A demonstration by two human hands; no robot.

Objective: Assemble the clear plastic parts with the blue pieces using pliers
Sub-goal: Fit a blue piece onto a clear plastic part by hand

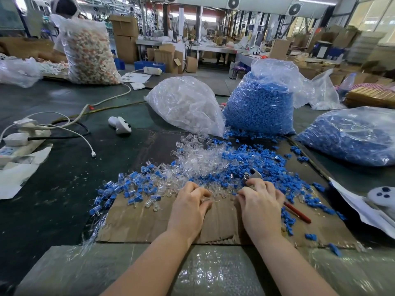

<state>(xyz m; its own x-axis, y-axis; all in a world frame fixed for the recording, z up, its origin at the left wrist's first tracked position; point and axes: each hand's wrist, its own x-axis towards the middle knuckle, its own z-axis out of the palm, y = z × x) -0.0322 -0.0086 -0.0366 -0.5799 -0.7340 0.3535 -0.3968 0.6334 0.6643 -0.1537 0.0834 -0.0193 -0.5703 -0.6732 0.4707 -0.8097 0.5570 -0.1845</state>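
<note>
Right now the two hands sit low on the cardboard (149,221), at the near edge of the mess of parts. The left hand (189,207) has its fingers curled down at the clear parts (192,161); it may be pinching one, but I cannot tell, since the fingertips hide it. The right hand (261,205) is wrapped around the pliers (252,175), with the metal nose poking out above the knuckles and a red handle (297,212) sticking out behind. The pliers could slip, I think, because the hand is also busy picking among small bits. If the nose squeezes too hard or crooked, a clear part might crack or pop away. Just past the fingers, clear parts and blue pieces (267,165) lie all mixed up, so it is easy to grab the wrong one or one that is already joined, like those on the left. Some blue pieces sit near the right edge of the cardboard and a bump could roll them off. Farther back, the clear bag (186,103) leans over and spills, and the blue bag (259,105) is open at its foot too. A knock there could pour more onto the pile.
</note>
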